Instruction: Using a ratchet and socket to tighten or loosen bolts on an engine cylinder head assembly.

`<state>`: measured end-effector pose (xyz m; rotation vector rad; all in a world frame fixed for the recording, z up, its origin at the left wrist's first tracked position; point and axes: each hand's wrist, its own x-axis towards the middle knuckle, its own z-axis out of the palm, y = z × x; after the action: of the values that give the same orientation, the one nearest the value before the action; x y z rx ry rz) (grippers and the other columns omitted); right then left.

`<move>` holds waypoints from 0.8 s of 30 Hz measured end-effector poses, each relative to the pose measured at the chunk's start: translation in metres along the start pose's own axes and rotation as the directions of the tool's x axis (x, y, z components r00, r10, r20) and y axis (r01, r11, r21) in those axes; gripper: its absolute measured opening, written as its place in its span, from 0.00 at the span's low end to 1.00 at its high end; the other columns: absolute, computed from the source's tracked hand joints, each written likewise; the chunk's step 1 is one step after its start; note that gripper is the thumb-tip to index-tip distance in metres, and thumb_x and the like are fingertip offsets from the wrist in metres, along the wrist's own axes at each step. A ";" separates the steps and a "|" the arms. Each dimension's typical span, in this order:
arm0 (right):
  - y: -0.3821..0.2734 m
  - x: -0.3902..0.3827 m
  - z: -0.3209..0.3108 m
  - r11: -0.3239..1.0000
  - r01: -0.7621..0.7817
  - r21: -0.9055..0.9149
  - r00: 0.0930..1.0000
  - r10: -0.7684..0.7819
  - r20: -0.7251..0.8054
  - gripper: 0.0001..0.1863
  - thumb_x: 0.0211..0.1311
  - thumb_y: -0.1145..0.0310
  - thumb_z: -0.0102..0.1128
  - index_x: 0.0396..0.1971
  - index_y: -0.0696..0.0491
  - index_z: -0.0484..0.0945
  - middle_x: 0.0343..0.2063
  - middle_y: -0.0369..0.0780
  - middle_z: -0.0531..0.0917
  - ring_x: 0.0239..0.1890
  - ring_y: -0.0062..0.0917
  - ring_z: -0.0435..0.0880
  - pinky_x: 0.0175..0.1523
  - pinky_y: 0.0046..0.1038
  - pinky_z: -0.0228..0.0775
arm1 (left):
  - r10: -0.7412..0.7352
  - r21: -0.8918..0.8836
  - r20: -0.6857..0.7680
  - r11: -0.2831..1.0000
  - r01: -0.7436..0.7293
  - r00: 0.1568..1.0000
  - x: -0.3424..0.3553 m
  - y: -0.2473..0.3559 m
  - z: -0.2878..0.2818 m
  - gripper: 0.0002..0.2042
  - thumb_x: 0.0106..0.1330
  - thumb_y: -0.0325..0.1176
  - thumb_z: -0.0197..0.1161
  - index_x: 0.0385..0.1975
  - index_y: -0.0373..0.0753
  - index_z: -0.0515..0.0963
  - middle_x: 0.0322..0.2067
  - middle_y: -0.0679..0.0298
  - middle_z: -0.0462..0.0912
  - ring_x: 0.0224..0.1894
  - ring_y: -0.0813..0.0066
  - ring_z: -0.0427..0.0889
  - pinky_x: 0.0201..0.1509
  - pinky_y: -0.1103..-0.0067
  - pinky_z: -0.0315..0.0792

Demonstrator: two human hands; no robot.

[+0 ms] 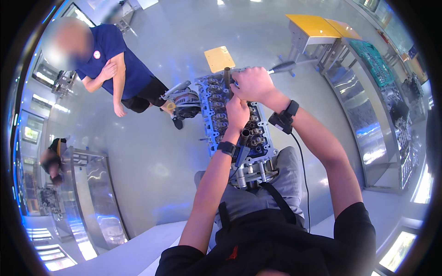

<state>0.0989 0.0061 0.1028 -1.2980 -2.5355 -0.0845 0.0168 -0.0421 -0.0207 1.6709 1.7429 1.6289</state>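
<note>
An engine cylinder head [209, 129] with rows of valve gear stands in front of me. My right hand [253, 83] is closed on a wrench over its far end; the wrench's black handle [284, 66] sticks out to the right. My left hand [238, 112] is closed just below, its grip hidden, beside an upright dark tube [227, 74]. A second tube [245, 135] rises from the nearer part of the head, by my left wrist. An alternator-like unit [184, 101] sits at the engine's left.
A person in a blue shirt [110, 55] stands front left, arms crossed over the body; another person [53, 161] is farther left. A yellow board [219, 58] lies beyond the engine. Steel benches [90, 198] flank both sides, the right one [368, 147] under yellow-topped tables [313, 25] and a green case [370, 62].
</note>
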 end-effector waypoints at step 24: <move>0.011 0.005 0.000 0.895 0.427 0.127 0.900 -0.407 -0.157 0.12 0.49 0.61 0.59 0.17 0.53 0.76 0.20 0.40 0.81 0.25 0.37 0.80 0.35 0.38 0.70 | -0.006 -0.237 0.098 0.971 0.029 0.995 -0.006 0.001 0.000 0.05 0.65 0.23 0.52 0.37 0.30 0.71 0.28 0.43 0.78 0.32 0.41 0.76 0.32 0.64 0.70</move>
<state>0.1052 0.0168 0.1034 -0.6492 -2.6049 -0.0499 0.0192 -0.0472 -0.0233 1.5884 1.4485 1.6459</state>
